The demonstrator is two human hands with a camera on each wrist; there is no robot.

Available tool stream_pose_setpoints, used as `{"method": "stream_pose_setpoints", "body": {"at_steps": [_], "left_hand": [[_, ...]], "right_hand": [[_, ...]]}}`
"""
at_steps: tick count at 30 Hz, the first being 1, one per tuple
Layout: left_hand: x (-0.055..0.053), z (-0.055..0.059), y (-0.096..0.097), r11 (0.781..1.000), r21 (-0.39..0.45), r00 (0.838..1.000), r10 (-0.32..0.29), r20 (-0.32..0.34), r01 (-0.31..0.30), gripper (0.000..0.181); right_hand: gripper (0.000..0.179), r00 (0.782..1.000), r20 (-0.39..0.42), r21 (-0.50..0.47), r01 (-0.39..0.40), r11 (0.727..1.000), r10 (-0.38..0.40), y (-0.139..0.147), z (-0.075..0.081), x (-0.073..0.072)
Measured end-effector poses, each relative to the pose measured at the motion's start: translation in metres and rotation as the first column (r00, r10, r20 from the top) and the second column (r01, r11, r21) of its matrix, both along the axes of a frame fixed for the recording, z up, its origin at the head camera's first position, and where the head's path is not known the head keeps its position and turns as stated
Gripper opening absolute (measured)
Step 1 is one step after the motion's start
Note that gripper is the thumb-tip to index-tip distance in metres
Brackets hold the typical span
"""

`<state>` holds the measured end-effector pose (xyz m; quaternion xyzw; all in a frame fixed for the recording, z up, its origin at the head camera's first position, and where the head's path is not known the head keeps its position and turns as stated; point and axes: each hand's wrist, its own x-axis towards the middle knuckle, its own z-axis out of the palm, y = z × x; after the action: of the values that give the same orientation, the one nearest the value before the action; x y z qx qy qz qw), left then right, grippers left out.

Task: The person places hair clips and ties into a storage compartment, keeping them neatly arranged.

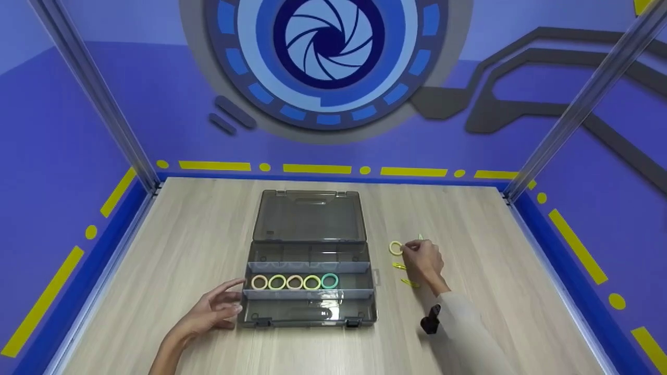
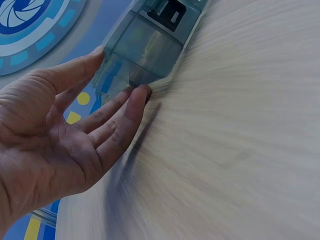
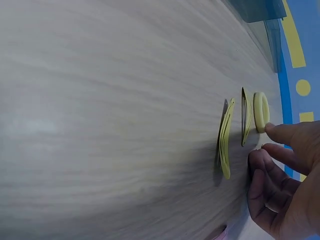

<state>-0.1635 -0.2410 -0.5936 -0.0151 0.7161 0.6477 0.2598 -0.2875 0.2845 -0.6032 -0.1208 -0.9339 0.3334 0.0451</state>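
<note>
A translucent grey organizer box (image 1: 310, 310) stands with its lid (image 1: 310, 216) tipped back. Several ring-shaped hair ties, peach, yellow and teal (image 1: 329, 281), lie in a row in its middle compartment. My left hand (image 1: 211, 312) has its fingers spread at the box's left side; in the left wrist view the fingertips meet its corner. To the box's right, my right hand (image 1: 424, 260) reaches over the table, one fingertip at the edge of a pale yellow hair tie (image 3: 261, 112). Two yellow snap hair clips (image 3: 226, 140) lie beside that hand.
A green tip (image 1: 421, 237) shows just behind the right hand. At the bottom of the right wrist view is part of a pink object (image 3: 220, 233). Blue panels with yellow markings (image 1: 208, 165) and metal posts bound the wooden table (image 1: 203, 224).
</note>
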Motion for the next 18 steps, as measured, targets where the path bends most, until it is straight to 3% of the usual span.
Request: {"method": "stream_pose_setpoints", "body": {"at_steps": [18], "left_hand": [[0.000, 0.001, -0.002, 1.000, 0.007, 1.000, -0.027, -0.016, 0.027, 0.074]], "right_hand": [[0.021, 0.997, -0.039, 0.007, -0.063, 0.998, 0.064, -0.006, -0.004, -0.011]]}}
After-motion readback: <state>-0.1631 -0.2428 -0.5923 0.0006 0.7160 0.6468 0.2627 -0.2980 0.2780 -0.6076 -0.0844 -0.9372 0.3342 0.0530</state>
